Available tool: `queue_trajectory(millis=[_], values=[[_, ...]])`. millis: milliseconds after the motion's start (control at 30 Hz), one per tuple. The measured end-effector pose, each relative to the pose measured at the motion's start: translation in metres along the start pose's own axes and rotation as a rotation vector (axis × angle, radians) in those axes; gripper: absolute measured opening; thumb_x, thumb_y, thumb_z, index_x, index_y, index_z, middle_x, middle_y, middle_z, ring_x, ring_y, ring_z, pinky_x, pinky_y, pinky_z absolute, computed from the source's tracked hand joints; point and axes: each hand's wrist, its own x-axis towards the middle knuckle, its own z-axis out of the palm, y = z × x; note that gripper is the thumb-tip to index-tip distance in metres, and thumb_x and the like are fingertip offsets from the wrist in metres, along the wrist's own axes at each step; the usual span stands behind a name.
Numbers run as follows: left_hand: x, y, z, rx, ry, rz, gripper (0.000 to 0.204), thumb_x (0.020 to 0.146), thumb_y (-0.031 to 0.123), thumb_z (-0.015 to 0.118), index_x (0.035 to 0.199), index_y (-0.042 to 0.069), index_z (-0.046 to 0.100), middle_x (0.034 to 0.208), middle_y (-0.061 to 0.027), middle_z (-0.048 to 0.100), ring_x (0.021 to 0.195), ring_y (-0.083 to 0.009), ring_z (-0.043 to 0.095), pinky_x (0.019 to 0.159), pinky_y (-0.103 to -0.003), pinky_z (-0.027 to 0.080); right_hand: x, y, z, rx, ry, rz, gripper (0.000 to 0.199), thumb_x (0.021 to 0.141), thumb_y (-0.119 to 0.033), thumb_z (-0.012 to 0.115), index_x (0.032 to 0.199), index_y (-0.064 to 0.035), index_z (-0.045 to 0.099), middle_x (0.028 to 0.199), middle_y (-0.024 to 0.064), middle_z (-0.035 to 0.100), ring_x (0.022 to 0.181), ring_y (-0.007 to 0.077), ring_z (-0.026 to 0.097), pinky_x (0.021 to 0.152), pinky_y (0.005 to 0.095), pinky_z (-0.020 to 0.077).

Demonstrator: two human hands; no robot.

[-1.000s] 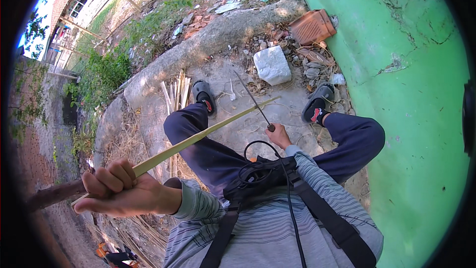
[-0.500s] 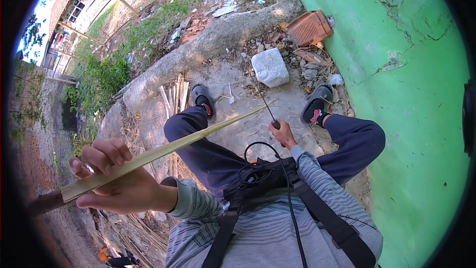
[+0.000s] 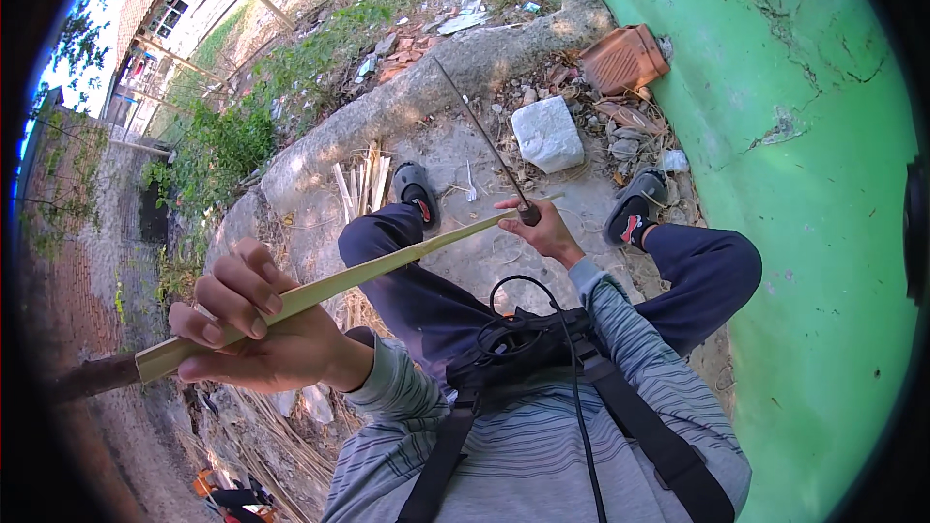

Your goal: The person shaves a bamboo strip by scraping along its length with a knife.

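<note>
Bamboo strip [image 3: 387, 266] now sits lower across the lap than half a second ago, its thick end pulled back toward the chest, thin tip meeting the blade. Left hand [image 3: 257, 334] is clenched around the thick end, fingers curled over it. Right hand [image 3: 542, 228] grips the knife [image 3: 481, 136] handle tight, blade now pointing up toward the white stone [image 3: 549, 134].

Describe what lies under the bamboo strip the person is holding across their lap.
Under the bamboo strip show the person's dark trousers and bare concrete ground. Its near end is covered by the left hand; the right hand hides its tip.
</note>
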Motion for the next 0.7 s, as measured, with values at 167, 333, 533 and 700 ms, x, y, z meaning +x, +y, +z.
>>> queue_trajectory(millis=[167,333,533,700], values=[[-0.002,0.001,-0.016,-0.073,-0.167,-0.016,0.057,0.104,0.068,0.036,0.112,0.014,0.054,0.073,0.0008,0.048,0.072,-0.0137,0.048,0.075,-0.036,0.041,0.004,-0.005,0.000,-0.011,-0.071,-0.045,0.024,0.089,-0.022,0.083,0.103,-0.0057,0.075,0.077,-0.0071,0.064,0.067,0.0008,0.048,0.060,0.0224,0.0401],[-0.053,-0.036,-0.058,-0.197,-0.067,-0.233,0.129,0.069,0.087,0.070,0.156,-0.002,0.030,0.144,-0.0186,0.052,0.138,-0.0384,0.046,0.119,-0.058,0.033,-0.002,-0.009,0.004,0.060,-0.035,-0.007,0.019,0.089,-0.019,0.083,0.096,-0.0054,0.072,0.086,-0.0028,0.071,0.079,0.0031,0.062,0.072,0.0224,0.0502],[-0.149,-0.114,-0.045,0.042,-0.421,-0.733,0.085,0.080,0.046,0.088,0.140,0.001,0.048,0.130,-0.0169,0.060,0.132,-0.0353,0.056,0.118,-0.053,0.037,-0.001,-0.006,-0.001,0.106,0.019,0.006,0.020,0.089,-0.020,0.083,0.095,-0.0058,0.071,0.089,-0.0028,0.072,0.081,0.0038,0.064,0.074,0.0236,0.0512],[-0.184,-0.149,-0.040,-0.057,-0.309,-0.835,0.048,0.106,0.049,0.052,0.085,0.006,0.048,0.075,-0.0034,0.047,0.073,-0.0196,0.051,0.082,-0.039,0.047,-0.008,-0.013,-0.001,-0.058,0.090,-0.024,0.020,0.090,-0.021,0.081,0.097,-0.0050,0.072,0.083,0.0002,0.072,0.077,0.0057,0.065,0.071,0.0260,0.0517]])
